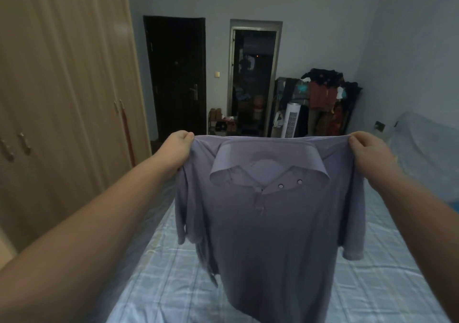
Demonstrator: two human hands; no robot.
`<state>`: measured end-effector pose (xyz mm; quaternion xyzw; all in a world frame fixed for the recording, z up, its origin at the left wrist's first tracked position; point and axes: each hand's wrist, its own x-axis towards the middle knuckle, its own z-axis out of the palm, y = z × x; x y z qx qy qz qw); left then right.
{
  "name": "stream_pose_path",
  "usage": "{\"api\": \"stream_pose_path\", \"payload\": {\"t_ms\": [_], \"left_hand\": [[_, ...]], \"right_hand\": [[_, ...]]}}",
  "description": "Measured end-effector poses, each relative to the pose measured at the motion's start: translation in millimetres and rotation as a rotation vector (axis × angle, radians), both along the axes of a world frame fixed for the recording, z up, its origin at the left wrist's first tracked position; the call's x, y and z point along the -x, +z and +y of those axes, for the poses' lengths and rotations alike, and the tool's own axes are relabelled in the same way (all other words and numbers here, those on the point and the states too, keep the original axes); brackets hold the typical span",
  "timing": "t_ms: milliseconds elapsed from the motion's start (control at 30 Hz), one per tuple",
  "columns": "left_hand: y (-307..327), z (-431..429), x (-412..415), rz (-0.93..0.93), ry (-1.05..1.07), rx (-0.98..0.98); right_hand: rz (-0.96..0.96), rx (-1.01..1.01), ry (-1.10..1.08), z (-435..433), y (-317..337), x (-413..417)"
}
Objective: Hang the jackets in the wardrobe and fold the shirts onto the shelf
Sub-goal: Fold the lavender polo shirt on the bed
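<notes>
You held a lilac collared button-placket shirt (268, 235) up by its shoulders above the bed.

Your left hand (177, 148) pinched the shoulder on your left and your right hand (367, 151) pinched the other, the fingers (357, 140) of each pressed together on a fold of cloth. The shirt hung spread between them, its front facing you, collar flopped forward, placket open, and both sleeves drooping. It hung over the middle of the bed with the pale blue checked sheet (161, 273); I could not tell whether the hem touched it. The tall beige wooden wardrobe (62, 99) stood beside the bed's left edge with its doors closed.
</notes>
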<state>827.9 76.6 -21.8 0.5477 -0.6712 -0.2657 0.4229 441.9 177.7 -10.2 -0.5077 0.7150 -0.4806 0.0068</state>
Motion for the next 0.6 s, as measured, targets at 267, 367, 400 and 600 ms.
{"api": "stream_pose_path", "payload": {"t_ms": [267,367,400,600], "left_hand": [[13.3,4.6,-24.1,-0.261,-0.377,0.041],[18.3,3.2,-31.3,-0.146,-0.400,-0.051],[18.3,4.5,-33.6,-0.097,-0.438,-0.143],[3.9,21.0,-17.9,-0.080,-0.253,-0.019]], "right_hand": [[0.136,0.055,-0.073,4.1,-9.8,16.5],[0.246,0.067,-0.070,8.7,-13.7,21.0],[0.287,0.076,-0.083,11.0,-15.3,21.8],[0.384,0.126,-0.143,32.3,-30.5,21.4]]}}
